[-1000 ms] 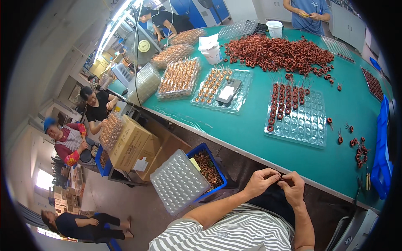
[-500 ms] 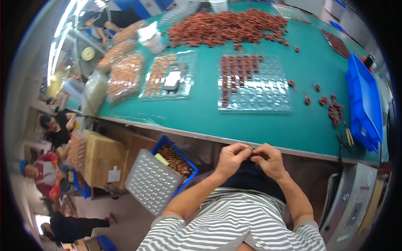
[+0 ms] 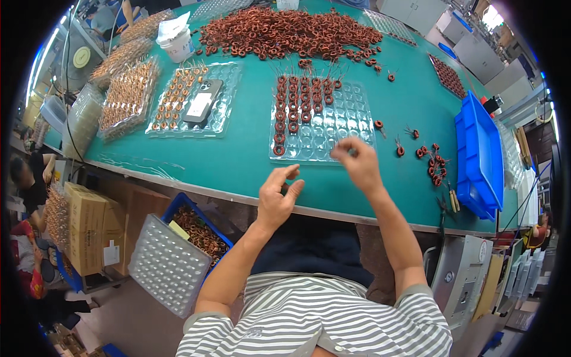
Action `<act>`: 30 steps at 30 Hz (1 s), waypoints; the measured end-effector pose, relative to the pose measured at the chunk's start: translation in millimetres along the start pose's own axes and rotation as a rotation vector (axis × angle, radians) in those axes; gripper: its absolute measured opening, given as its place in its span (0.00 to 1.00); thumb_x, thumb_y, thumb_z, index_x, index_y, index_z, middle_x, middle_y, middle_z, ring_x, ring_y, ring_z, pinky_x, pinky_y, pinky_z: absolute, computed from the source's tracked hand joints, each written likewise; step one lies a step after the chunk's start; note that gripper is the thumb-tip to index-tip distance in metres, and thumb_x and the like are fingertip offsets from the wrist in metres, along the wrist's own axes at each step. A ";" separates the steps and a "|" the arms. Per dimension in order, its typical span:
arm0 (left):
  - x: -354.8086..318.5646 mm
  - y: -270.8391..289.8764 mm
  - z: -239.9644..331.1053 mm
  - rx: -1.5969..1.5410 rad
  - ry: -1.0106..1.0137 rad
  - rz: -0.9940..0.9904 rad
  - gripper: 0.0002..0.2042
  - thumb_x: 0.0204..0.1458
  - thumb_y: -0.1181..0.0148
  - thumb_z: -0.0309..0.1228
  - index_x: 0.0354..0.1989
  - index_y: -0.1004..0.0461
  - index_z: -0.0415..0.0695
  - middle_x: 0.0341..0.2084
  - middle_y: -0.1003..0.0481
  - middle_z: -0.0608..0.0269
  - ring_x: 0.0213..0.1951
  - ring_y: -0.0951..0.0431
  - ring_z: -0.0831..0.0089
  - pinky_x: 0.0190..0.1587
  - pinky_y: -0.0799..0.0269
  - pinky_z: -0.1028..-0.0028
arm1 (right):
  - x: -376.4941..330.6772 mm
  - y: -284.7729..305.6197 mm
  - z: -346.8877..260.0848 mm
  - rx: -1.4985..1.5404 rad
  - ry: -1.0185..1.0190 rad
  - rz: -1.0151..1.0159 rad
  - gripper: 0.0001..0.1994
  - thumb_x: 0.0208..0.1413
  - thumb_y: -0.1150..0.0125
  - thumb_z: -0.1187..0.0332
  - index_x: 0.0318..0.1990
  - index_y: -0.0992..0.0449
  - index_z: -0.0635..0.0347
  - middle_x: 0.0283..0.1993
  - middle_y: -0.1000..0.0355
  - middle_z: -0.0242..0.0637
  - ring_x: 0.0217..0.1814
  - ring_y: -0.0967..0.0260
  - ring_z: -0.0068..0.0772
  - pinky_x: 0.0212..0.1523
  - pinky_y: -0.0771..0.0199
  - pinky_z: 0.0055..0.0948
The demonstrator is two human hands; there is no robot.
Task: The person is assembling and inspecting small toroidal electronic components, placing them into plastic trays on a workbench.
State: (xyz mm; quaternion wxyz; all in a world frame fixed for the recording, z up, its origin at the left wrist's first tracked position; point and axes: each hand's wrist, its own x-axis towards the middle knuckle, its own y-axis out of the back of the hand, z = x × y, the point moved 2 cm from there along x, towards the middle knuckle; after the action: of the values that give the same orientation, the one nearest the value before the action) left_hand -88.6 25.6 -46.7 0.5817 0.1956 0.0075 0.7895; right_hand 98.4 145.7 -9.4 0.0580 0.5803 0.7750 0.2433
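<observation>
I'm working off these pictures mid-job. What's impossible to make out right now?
In the head view:
- Right hand: blur and its own fingers hide whether it holds anything.
- Left hand: curled fingers hide its palm.
- Blue bin: the plastic tray covers part of its contents.
- Far white tub: cut off by the top edge.

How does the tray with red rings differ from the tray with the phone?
The red-ring tray holds dark red rings; the phone tray holds copper-orange ones. A phone lies on the phone tray; none lies on the red-ring tray. Both are clear, pocketed and partly filled.
</observation>
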 end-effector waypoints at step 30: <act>6.9 -6.0 -9.2 0.347 -0.221 0.037 0.06 0.51 0.39 0.20 0.37 0.22 0.38 0.33 0.22 0.54 0.36 0.23 0.57 0.39 0.27 0.65 | -1.2 127.5 126.5 -0.592 -0.044 0.384 0.20 0.46 0.29 0.63 0.48 0.24 0.56 0.44 0.27 0.42 0.44 0.28 0.46 0.47 0.28 0.42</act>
State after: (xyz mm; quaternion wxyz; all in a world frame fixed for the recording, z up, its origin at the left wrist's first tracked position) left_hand -87.7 35.9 -54.6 0.5220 0.3784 0.0762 0.7606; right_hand 257.0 210.3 -63.6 0.1936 0.6786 0.5461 0.4515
